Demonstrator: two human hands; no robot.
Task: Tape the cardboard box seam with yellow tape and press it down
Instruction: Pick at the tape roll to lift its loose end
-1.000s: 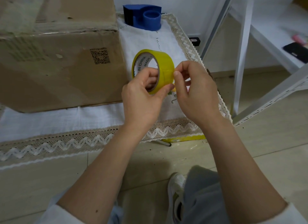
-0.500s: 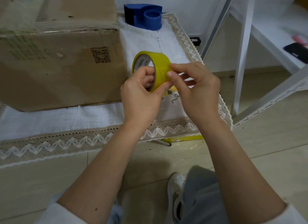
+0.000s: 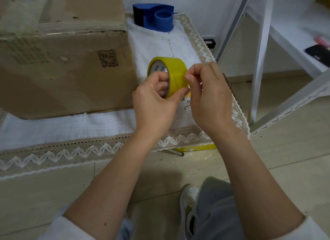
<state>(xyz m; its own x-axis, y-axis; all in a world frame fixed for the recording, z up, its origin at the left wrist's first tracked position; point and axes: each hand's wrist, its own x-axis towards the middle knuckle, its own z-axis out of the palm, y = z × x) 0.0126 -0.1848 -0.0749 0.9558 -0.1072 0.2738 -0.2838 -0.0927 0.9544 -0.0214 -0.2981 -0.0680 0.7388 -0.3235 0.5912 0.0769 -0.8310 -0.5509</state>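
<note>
A low surface is covered with a white cloth (image 3: 53, 130) that has a lace zigzag border. On the cloth stands a big cardboard box (image 3: 62, 64) at the left, and a blue tape dispenser (image 3: 155, 16) rests at the far end, just beside the box.

The roll of yellow tape (image 3: 175, 75) now shows more of its outer yellow band than 0.5 s ago, when the right hand (image 3: 209, 98) lay across it. This hand has drawn back to the right edge of the roll, and only its thumb and forefinger tips (image 3: 187, 77) touch the band there. The left hand (image 3: 155, 105) has turned the roll a little, its thumb now under the roll's lower edge.
</note>
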